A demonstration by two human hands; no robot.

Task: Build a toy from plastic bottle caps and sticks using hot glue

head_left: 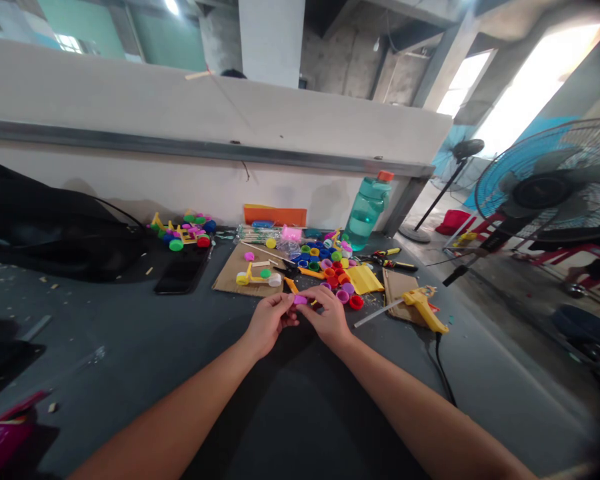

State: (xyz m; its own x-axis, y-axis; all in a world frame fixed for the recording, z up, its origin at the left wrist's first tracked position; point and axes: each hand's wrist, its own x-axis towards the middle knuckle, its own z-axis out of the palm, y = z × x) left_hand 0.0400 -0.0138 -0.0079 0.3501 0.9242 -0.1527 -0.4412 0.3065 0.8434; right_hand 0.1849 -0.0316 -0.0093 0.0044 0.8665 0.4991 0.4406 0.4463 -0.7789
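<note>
My left hand and my right hand meet above the dark grey table, fingers pinched together on a small purple bottle cap between them. Just beyond the hands lies a heap of coloured bottle caps in blue, red, pink and green. A piece of cardboard to the left carries a stick frame with yellow, green and white caps. A yellow glue gun lies to the right of my right hand, its cord trailing toward me.
A finished cap-and-stick toy sits at the back left beside a black phone and a black bag. A teal water bottle stands by the wall. Pliers, an orange box and standing fans are nearby.
</note>
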